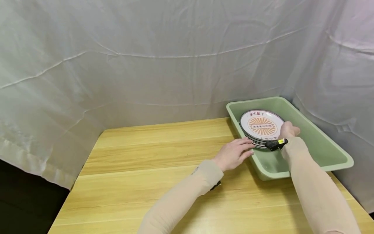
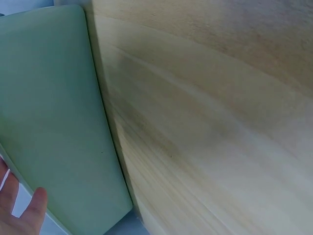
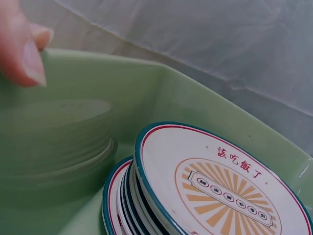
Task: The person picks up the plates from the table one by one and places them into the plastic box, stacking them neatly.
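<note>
A stack of several round white plates (image 1: 262, 125) with dark rims, an orange sunburst and red characters lies inside a green tub (image 1: 314, 143). My right hand (image 1: 287, 130) is inside the tub at the stack's right edge; its fingertips are hidden. My left hand (image 1: 235, 152) rests across the tub's left rim, its fingertips close to the plates' edges. In the left wrist view its fingers (image 2: 34, 210) show beside the rim. The right wrist view shows the stacked plates (image 3: 220, 181) leaning unevenly, with fingertips (image 3: 32, 63) over the rim at upper left.
The tub stands at the right end of a wooden table (image 1: 152, 162), close to the grey curtain (image 1: 175, 81) behind and at the right. A dark area (image 1: 26, 195) lies beyond the table's left edge.
</note>
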The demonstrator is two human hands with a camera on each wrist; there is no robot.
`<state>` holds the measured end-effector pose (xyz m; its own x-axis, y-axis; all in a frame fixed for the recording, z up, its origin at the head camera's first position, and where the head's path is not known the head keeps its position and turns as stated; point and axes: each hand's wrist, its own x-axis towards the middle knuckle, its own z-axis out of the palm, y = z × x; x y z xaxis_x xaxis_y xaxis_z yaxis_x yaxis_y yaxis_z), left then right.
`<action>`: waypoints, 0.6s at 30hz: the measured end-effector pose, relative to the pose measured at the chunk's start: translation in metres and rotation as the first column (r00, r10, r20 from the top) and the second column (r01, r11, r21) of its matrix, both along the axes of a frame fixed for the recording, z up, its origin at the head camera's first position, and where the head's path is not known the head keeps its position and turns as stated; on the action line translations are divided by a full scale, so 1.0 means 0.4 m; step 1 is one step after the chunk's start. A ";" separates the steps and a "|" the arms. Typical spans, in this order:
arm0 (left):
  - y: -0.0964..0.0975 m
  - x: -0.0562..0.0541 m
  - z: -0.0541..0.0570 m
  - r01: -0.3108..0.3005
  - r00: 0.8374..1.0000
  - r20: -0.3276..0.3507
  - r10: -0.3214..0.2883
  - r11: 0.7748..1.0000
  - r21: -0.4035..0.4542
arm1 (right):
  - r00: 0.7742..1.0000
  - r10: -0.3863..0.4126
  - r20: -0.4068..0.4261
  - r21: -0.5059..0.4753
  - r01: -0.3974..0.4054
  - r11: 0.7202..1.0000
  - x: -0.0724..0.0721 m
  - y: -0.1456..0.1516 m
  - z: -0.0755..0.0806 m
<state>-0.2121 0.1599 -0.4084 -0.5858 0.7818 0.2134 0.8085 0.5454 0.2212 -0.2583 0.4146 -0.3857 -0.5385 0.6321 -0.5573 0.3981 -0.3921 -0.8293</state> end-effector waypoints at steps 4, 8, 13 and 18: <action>-0.002 -0.001 -0.004 0.000 1.000 0.003 0.000 1.000 0.009 | 1.000 -0.021 -0.018 -0.019 0.021 1.000 -0.005 -0.002 0.000; -0.005 -0.003 -0.006 0.005 1.000 0.007 -0.005 1.000 0.017 | 1.000 -0.004 -0.013 -0.007 0.003 1.000 -0.010 -0.002 -0.002; -0.013 -0.005 -0.001 0.031 0.999 0.030 -0.031 0.999 0.008 | 1.000 0.022 0.011 0.036 -0.023 0.999 -0.009 -0.003 -0.006; -0.017 -0.007 0.005 0.066 0.997 0.047 -0.066 0.998 -0.005 | 0.999 0.046 -0.014 0.118 -0.044 0.992 -0.001 -0.009 0.002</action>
<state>-0.2149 0.1532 -0.4065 -0.5420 0.8206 0.1812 0.8316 0.4926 0.2564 -0.2587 0.4108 -0.3847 -0.5764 0.6677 -0.4711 0.3989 -0.2733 -0.8753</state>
